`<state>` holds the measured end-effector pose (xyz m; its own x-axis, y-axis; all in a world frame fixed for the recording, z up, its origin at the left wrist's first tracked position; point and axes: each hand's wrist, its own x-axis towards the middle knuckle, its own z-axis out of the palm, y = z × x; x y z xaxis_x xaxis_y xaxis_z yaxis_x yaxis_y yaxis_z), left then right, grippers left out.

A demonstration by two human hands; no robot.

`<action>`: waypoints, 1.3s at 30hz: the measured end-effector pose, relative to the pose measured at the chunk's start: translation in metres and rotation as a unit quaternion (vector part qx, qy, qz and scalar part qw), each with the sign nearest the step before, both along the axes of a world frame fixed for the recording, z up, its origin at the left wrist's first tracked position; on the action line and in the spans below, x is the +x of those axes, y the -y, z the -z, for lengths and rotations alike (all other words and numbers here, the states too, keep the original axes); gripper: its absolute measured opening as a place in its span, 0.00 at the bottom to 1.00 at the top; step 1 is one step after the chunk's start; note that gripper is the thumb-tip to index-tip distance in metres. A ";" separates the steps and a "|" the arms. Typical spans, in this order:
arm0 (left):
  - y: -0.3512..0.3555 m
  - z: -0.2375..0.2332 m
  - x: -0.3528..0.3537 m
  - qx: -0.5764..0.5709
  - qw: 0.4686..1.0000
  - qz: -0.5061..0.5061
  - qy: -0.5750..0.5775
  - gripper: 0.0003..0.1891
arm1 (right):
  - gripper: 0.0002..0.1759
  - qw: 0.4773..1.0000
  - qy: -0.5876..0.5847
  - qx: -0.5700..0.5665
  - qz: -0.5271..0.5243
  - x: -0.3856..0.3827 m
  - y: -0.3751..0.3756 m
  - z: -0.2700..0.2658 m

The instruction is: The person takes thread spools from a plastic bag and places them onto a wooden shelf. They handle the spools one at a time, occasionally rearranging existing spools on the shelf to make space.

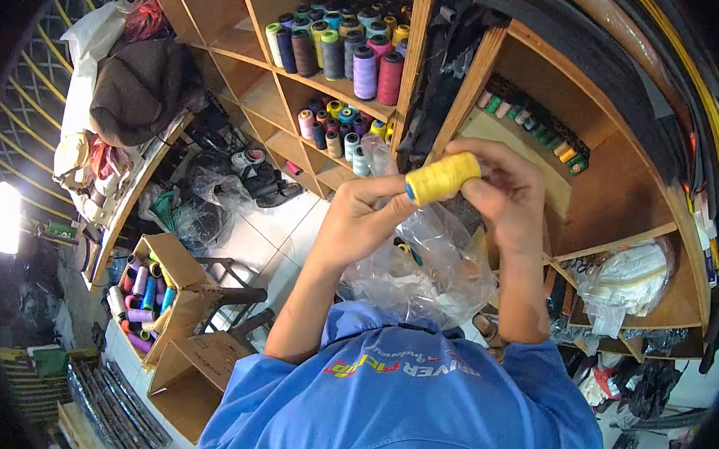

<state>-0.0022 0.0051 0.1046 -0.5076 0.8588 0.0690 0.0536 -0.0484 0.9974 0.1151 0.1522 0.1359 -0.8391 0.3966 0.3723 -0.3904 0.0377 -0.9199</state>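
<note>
A yellow spool of thread [443, 179] with a blue end is held up in front of my chest, tilted sideways. My left hand [368, 217] pinches its blue end between thumb and fingers. At the other end, my right hand [505, 192] grips the spool, with the thumb on its near side and the fingers behind, partly hidden. Below and behind the hands hangs a clear plastic bag [427, 270], its contents blurred by the film.
Ahead stands a wooden shelf [273, 87] with many coloured thread spools [333, 54]. Small spools [530, 124] line the right-hand shelf. A cardboard box [179, 275] of spools sits at left, near an open carton [194, 371]. Plastic-wrapped white material [632, 282] lies on the lower right shelf.
</note>
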 end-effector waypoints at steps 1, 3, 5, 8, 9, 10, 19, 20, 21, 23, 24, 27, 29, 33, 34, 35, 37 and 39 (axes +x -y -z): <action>0.000 0.004 -0.002 0.027 0.999 0.021 -0.022 0.10 | 0.17 1.000 0.020 0.006 -0.009 0.000 -0.003 0.001; -0.003 0.015 -0.006 0.079 0.994 0.036 -0.060 0.09 | 0.16 0.994 0.067 0.077 -0.027 0.004 -0.010 -0.002; -0.004 0.015 -0.007 0.076 0.994 0.051 -0.066 0.10 | 0.15 0.987 0.078 0.134 -0.043 0.003 -0.016 -0.002; -0.004 0.009 -0.006 0.047 0.993 0.076 -0.072 0.11 | 0.16 0.964 0.058 0.255 -0.037 0.005 -0.026 -0.003; -0.004 0.007 -0.005 0.036 0.994 0.076 -0.076 0.11 | 0.16 0.963 0.026 0.266 -0.029 0.004 -0.026 -0.001; -0.005 0.006 -0.004 0.025 0.994 0.074 -0.081 0.11 | 0.16 0.953 0.025 0.301 -0.009 0.006 -0.025 -0.002; -0.020 0.014 0.015 0.043 0.964 -0.085 -0.250 0.16 | 0.17 0.841 -0.007 0.501 0.205 0.006 -0.014 -0.007; -0.021 0.014 0.017 0.049 0.961 -0.096 -0.256 0.17 | 0.17 0.836 -0.007 0.503 0.221 0.005 -0.012 -0.005; -0.022 0.014 0.019 0.054 0.958 -0.108 -0.262 0.18 | 0.17 0.831 -0.008 0.504 0.235 0.003 -0.011 -0.002; -0.024 0.016 0.020 0.062 0.954 -0.118 -0.268 0.20 | 0.17 0.828 -0.012 0.496 0.262 0.000 -0.008 0.002; -0.024 0.018 0.021 0.061 0.952 -0.122 -0.274 0.20 | 0.17 0.829 -0.015 0.487 0.273 -0.001 -0.007 0.003; -0.027 0.022 0.021 0.069 0.937 -0.142 -0.312 0.22 | 0.16 0.837 -0.025 0.454 0.305 -0.005 -0.004 0.012; -0.033 0.027 0.022 0.121 0.917 -0.173 -0.339 0.23 | 0.17 0.858 -0.026 0.397 0.325 -0.009 -0.001 0.022; -0.032 0.026 0.028 0.076 0.926 -0.164 -0.331 0.25 | 0.17 0.925 -0.009 0.189 0.328 -0.015 0.013 0.036; -0.029 0.022 0.031 0.041 0.943 -0.150 -0.293 0.25 | 0.16 0.939 -0.003 0.129 0.319 -0.016 0.014 0.038; -0.028 0.021 0.033 0.023 0.953 -0.138 -0.269 0.24 | 0.16 0.945 -0.006 0.089 0.314 -0.016 0.014 0.040; -0.031 0.027 0.032 0.023 0.949 -0.130 -0.287 0.24 | 0.16 0.953 -0.012 0.009 0.304 -0.017 0.011 0.041; -0.036 0.042 0.028 0.056 0.931 -0.139 -0.334 0.23 | 0.16 0.955 -0.008 -0.023 0.297 -0.014 0.006 0.036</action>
<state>0.0261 0.0413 0.0628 -0.5209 0.6690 0.5301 0.6860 -0.0414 0.7264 0.1007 0.1463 0.0996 -0.4563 0.8163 0.3542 -0.3270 0.2163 -0.9199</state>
